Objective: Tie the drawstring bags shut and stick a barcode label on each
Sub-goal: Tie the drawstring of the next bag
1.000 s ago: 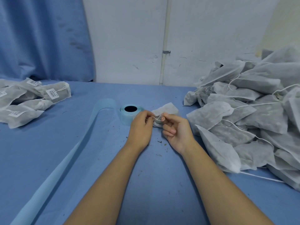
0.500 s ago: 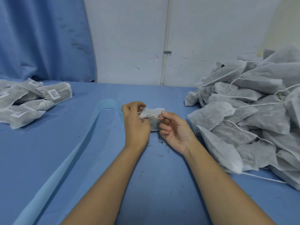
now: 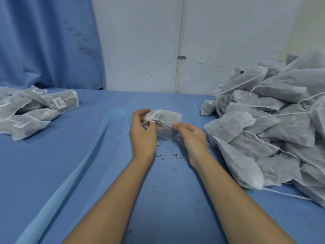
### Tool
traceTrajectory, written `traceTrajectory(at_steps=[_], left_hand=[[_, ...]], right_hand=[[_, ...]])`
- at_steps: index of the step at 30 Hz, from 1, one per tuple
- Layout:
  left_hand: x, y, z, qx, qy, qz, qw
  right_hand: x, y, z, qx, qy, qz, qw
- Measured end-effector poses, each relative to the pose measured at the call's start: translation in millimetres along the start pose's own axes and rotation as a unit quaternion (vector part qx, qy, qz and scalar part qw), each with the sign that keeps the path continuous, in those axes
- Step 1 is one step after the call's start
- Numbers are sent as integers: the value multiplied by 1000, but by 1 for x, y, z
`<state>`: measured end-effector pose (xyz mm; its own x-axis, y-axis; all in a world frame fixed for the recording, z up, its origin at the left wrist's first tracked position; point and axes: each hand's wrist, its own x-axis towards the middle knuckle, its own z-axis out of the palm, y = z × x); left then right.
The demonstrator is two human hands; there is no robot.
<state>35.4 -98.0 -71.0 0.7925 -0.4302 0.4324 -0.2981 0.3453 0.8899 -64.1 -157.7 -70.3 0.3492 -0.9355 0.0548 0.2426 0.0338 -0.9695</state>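
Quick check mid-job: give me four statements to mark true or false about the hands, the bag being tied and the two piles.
1. The right hand pinches the drawstring. True.
2. The held bag carries a barcode label. False: no label shows on it.
3. The labelled bags lie on the person's right. False: they lie at the left; the unlabelled pile is at the right.
4. The left hand grips the held bag's gathered neck. True.

Hands have moved apart since 1.0 s ago: right hand [image 3: 192,136] has shifted rightward, pinching the thin white drawstring [image 3: 164,122]. The cord now runs from the left hand [image 3: 143,131]. More of the small white non-woven bag [image 3: 167,124] shows between them.
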Motion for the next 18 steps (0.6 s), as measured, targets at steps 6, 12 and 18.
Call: traceTrajectory(at_steps=[6,12,18], left_hand=[[7,6,2,-103,23,-85,991],[3,6,2,-143,-53,-141,978],[5,7,4,-125,-14,-161,979]], right_hand=[[2,2,3,35,-30,45,998],[0,1,10,110,-38,103,988],[-1,-1,11,115,-29,117,986]])
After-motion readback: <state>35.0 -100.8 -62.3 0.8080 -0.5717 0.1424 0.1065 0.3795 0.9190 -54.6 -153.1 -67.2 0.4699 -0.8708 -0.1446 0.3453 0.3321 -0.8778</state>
